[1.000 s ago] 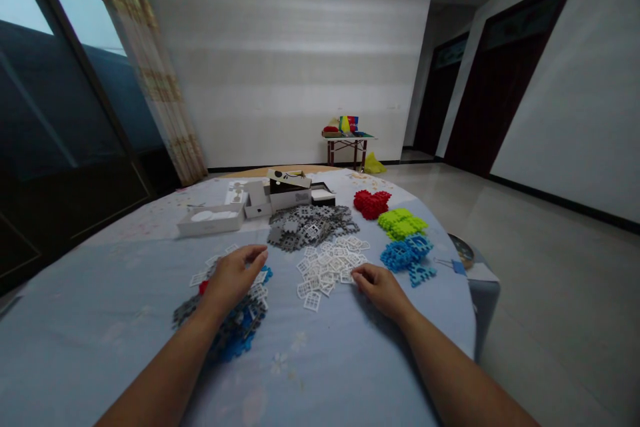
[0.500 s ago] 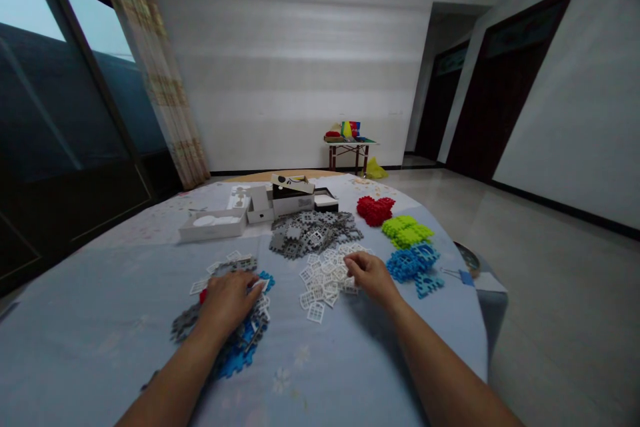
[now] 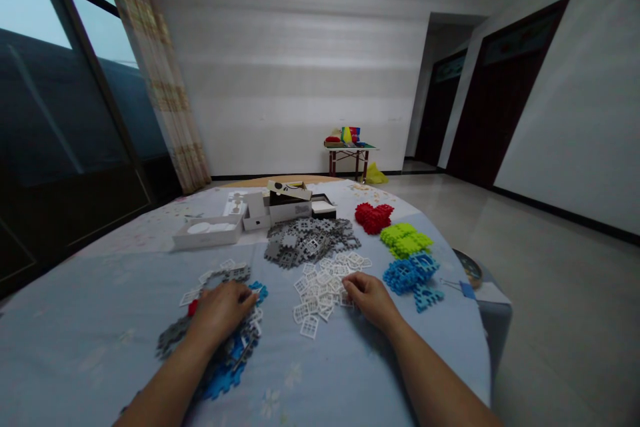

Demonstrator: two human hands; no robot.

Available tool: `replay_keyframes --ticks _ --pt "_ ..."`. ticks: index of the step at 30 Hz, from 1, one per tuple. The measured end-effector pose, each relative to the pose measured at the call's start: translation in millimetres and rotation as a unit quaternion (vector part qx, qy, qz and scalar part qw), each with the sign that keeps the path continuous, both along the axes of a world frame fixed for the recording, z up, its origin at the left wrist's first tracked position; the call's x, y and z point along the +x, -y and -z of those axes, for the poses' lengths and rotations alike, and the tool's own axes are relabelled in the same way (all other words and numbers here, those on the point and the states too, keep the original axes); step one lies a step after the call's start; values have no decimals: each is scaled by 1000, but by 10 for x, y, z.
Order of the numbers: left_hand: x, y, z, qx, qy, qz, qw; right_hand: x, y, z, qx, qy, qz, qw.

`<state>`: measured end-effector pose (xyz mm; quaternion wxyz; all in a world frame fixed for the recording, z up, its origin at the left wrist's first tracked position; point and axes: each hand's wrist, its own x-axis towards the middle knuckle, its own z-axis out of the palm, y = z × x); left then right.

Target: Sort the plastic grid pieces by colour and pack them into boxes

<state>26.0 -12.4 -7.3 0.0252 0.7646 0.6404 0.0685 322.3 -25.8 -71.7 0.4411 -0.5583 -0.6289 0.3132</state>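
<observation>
My left hand (image 3: 223, 310) is bent over a part-built assembly of toothed plastic building pieces, its thumb and fingers drawn together at the far right side. Grey pieces (image 3: 173, 335), blue pieces (image 3: 223, 381) and a small red piece (image 3: 193, 307) show around that hand, which hides the middle. White lattice pieces (image 3: 220, 271) lie along the assembly's far edge. My right hand (image 3: 371, 298) pinches its fingertips together at the right edge of a pile of white window-shaped pieces (image 3: 323, 287). What sits between the fingertips of either hand is too small to make out.
Beyond the white pile lies a heap of grey pieces (image 3: 310, 240). Red (image 3: 373, 217), lime-green (image 3: 406, 239) and blue piles (image 3: 410, 272) line the right. White boxes (image 3: 207, 235) stand at the back left. A cloth (image 3: 115, 293) covers the round table.
The view has tilted up slightly, so the table items sit a little lower in the picture. Both hands keep nearly the same places, left over the assembly and right at the white pile.
</observation>
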Motion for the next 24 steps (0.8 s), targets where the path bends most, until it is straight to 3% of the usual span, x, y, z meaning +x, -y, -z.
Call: replay_keyframes --ticks 5,8,12,16,19,24 --pt "-71 -30 -10 58 -5 -17 998 17 -2 6 -2 8 1 1000" --pt "-89 -68 -11 64 93 -24 993 21 -2 3 7 11 -1 1000" --pt "76 -95 -60 -23 300 25 953 17 -4 -16 -6 -4 -6 1000" --pt "285 -103 -138 -104 391 61 912 23 -5 -30 -16 -11 -8 1000" --pt "235 -136 -165 -69 372 41 925 31 2 -40 -17 -11 -3 1000" --pt "-82 -223 -77 14 233 -17 972 19 17 -62 -13 -6 -7 1000"
